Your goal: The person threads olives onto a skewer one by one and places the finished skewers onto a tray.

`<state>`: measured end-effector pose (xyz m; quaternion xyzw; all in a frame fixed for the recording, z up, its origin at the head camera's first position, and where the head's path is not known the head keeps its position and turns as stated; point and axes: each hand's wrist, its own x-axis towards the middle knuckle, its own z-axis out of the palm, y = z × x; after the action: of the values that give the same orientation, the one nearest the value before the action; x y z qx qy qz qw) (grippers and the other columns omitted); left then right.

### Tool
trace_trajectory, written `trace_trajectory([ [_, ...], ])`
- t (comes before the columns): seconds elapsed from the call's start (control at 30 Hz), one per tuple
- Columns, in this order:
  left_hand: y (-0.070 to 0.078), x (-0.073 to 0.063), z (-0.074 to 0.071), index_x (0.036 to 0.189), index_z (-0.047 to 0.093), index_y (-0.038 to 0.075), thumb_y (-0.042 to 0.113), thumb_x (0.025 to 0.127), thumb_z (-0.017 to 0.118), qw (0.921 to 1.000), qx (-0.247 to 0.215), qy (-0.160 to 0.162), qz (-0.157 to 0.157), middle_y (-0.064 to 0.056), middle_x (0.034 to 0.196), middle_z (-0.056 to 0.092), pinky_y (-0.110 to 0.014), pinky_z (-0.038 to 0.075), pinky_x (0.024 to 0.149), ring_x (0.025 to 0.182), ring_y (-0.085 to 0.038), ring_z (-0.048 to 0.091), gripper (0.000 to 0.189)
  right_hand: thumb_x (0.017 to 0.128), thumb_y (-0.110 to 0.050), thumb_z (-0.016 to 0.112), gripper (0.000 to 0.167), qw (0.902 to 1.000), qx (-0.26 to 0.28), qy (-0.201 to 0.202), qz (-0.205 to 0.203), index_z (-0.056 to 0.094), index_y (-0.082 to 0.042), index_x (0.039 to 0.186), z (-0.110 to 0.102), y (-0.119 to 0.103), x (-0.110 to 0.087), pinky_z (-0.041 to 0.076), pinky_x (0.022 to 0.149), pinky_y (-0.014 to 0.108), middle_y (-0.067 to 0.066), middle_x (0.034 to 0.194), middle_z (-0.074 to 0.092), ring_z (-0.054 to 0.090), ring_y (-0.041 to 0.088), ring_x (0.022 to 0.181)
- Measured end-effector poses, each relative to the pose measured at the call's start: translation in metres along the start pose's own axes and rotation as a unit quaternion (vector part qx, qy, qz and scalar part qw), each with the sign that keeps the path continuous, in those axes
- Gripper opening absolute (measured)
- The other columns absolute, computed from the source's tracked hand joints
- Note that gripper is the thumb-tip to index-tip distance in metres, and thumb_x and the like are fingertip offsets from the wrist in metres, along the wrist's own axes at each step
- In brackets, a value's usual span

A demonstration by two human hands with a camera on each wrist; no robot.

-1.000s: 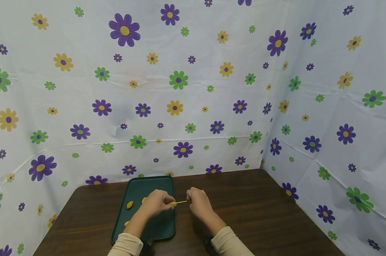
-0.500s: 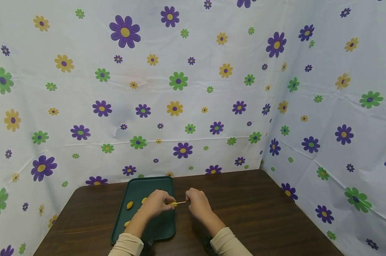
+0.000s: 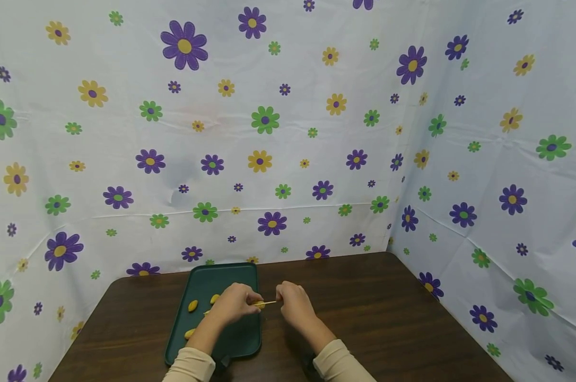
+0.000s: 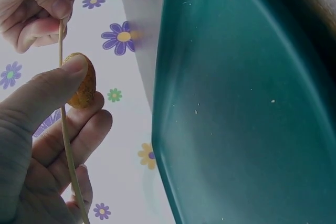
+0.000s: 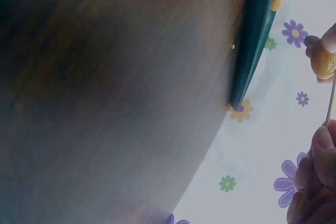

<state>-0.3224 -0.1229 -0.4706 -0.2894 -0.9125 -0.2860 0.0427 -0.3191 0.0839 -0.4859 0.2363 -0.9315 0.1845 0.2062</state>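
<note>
My left hand (image 3: 235, 303) pinches a small yellow-brown, potato-like oval (image 4: 84, 83) between thumb and fingers, above the right edge of the green tray (image 3: 230, 339). A thin wooden skewer (image 4: 70, 156) passes under the left thumb, along the oval's side in the left wrist view, and runs down past the palm. My right hand (image 3: 295, 305) pinches the skewer's other end, to the right of the tray. In the right wrist view, the fingers of the right hand (image 5: 317, 177) hold the skewer (image 5: 331, 100) just short of the oval (image 5: 323, 62). The thumb covers part of the oval.
On the tray lie several more yellow ovals, including one at its left (image 3: 192, 305) and one near the left forearm (image 3: 190, 333). Small crumbs dot the tray's surface. The dark wooden table (image 3: 374, 313) extends to the right, and a flowered sheet (image 3: 288, 132) hangs behind it.
The hands keep the same grips. The right hand has come slightly nearer the left, and a little less skewer shows between them.
</note>
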Motion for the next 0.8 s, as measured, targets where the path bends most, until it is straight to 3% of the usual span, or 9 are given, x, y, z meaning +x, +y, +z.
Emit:
trace_trajectory([
  [0.43, -0.004, 0.000, 0.002, 0.098, 0.081, 0.009, 0.012, 0.084, 0.083, 0.9999, -0.005, -0.002, -0.013, 0.003, 0.085, 0.074, -0.025, 0.055, 0.064, 0.068, -0.005, 0.059, 0.014, 0.070, 0.018, 0.077, 0.031, 0.9994, 0.019, -0.025, 0.015, 0.064, -0.009, 0.076, -0.001, -0.005, 0.001, 0.047, 0.067, 0.028, -0.006, 0.071, 0.049, 0.046, 0.009, 0.064],
  [0.6, -0.006, 0.000, 0.001, 0.096, 0.081, 0.011, 0.013, 0.084, 0.083, 0.9999, 0.008, 0.010, -0.001, 0.005, 0.084, 0.071, -0.025, 0.054, 0.064, 0.070, -0.006, 0.060, 0.013, 0.072, 0.019, 0.076, 0.030, 0.9984, 0.038, -0.037, 0.019, 0.067, -0.008, 0.080, -0.001, -0.005, 0.002, 0.049, 0.065, 0.026, -0.003, 0.074, 0.053, 0.047, 0.009, 0.066],
  [0.8, -0.012, -0.004, -0.002, 0.098, 0.080, 0.012, 0.013, 0.085, 0.083, 0.9999, 0.008, 0.011, -0.005, 0.007, 0.086, 0.070, -0.027, 0.054, 0.068, 0.073, -0.007, 0.060, 0.014, 0.074, 0.012, 0.080, 0.025, 0.9988, 0.016, -0.040, 0.022, 0.073, -0.010, 0.083, 0.000, -0.009, 0.002, 0.052, 0.066, 0.027, -0.006, 0.075, 0.054, 0.051, 0.008, 0.067],
])
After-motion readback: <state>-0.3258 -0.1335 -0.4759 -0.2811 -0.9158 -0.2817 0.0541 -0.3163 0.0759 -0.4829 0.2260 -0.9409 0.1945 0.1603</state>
